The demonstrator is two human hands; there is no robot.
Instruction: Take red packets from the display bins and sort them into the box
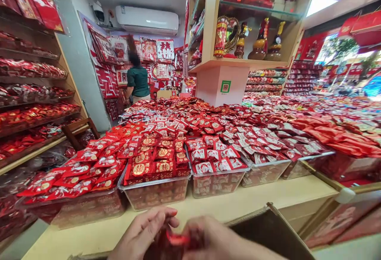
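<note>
Both hands sit at the six o'clock edge of my view, over a pale counter [253, 200]. My left hand [143, 232] has its fingers curled together onto a small red packet [176, 239]; my right hand [214, 241] pinches the same packet from its three o'clock side. The item is blurred, so I judge it a wrapped sweet but cannot confirm this. A cardboard box [268, 232] lies at four o'clock, just beside the right hand.

At twelve o'clock stand clear plastic bins [157, 192] heaped with red sachets; a person in a green top [138, 81] works well apart at eleven o'clock.

Assessment: to handle the packet well, I would keep both pinches near its ends, hold it low over the counter, and apply even pressure so the wrapper does not slip.
</note>
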